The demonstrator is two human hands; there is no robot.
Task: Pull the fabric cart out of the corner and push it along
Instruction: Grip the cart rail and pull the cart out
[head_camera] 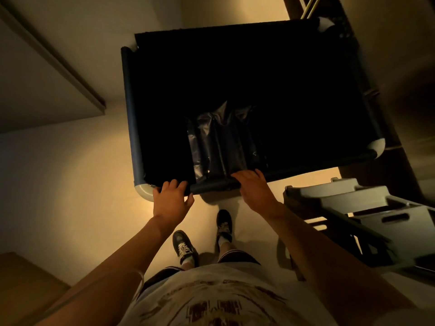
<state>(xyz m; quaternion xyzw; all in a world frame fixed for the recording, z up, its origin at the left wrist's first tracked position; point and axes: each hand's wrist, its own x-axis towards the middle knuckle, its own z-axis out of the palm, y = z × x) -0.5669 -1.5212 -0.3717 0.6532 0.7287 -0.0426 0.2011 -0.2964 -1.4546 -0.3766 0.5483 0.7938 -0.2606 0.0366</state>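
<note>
The fabric cart (247,90) is a deep, rectangular bin of very dark cloth, its inside almost black in the dim light. A padded dark blue tube runs round its top rim, joined at the corners by pale grey rounded caps. Inside, against the near wall, hang folds of shiny dark plastic sheeting (223,142). The cart stands on the pale floor (82,184) just in front of the person's feet, its far right corner close to a dark wooden frame (306,8).

The left hand (170,200) grips the near rim tube beside the near left corner cap, fingers curled over the top and thumb beneath. The right hand (255,187) rests on the same near rim toward its middle, fingers bent over the tube into the cart, so it holds the rim too.

To the right, just beside the cart's near right corner, stands a grey plastic step stool (367,217).
</note>
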